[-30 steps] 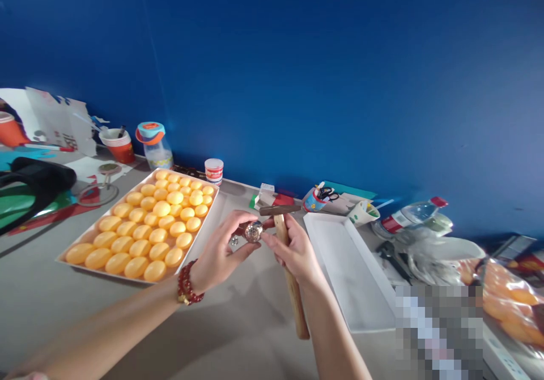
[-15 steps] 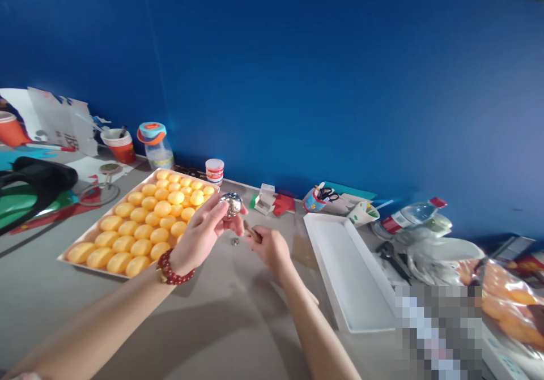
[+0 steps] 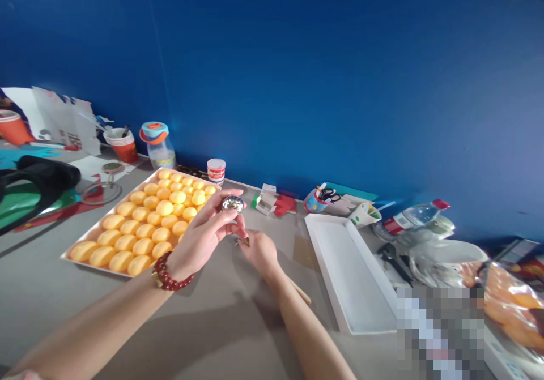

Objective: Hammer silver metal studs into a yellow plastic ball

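Note:
A shiny silver ball (image 3: 232,204) is held in the fingers of my left hand (image 3: 203,237), which wears a red bead bracelet. Just to its right and lower, my right hand (image 3: 260,253) has its fingers closed round a small brown piece (image 3: 246,242), mostly hidden. A tiny metallic object (image 3: 236,242) is by the right fingertips, too small to make out. Under my right forearm a thin wooden stick (image 3: 301,292) shows on the grey table (image 3: 221,323). Beside my left hand is a white tray (image 3: 68,253) filled with rows of orange balls (image 3: 143,231).
A long white tray (image 3: 352,278) lies on the right, near a bottle (image 3: 410,220) and plastic bags. Along the blue wall stand a lidded jar (image 3: 216,171), a clear jug (image 3: 160,150), paper cups (image 3: 122,145) and a pen cup (image 3: 315,201). A black-handled item (image 3: 34,184) is far left.
My right hand has moved left and slightly down, closer beneath my left hand. My left fingers have shifted round the silver ball, and more of the wooden stick shows.

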The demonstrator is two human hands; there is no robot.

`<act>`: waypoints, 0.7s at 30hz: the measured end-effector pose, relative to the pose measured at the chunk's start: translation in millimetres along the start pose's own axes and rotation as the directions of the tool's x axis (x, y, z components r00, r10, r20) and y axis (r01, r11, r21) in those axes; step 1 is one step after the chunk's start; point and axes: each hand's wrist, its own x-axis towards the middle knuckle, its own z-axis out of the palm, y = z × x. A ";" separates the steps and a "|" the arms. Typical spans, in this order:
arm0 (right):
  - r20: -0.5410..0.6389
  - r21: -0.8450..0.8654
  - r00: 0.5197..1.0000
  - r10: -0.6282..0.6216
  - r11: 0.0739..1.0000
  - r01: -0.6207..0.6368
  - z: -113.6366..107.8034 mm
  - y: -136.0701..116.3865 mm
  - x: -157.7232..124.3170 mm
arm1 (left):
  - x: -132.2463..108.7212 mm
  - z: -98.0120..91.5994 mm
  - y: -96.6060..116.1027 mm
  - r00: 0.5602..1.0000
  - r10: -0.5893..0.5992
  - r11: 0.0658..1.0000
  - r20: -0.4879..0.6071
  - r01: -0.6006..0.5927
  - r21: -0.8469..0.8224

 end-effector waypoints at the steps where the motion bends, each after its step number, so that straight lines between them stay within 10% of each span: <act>1: 0.006 0.000 1.000 -0.002 1.000 0.002 -1.0 0.1 -0.4 | 0.4 -0.2 -0.4 1.000 -0.012 1.000 0.012 0.013 -0.003; 21: -0.030 0.299 0.999 -0.017 0.954 0.025 -12.1 7.3 0.5 | -1.8 -5.6 -2.9 0.997 -0.074 0.958 0.028 0.063 0.281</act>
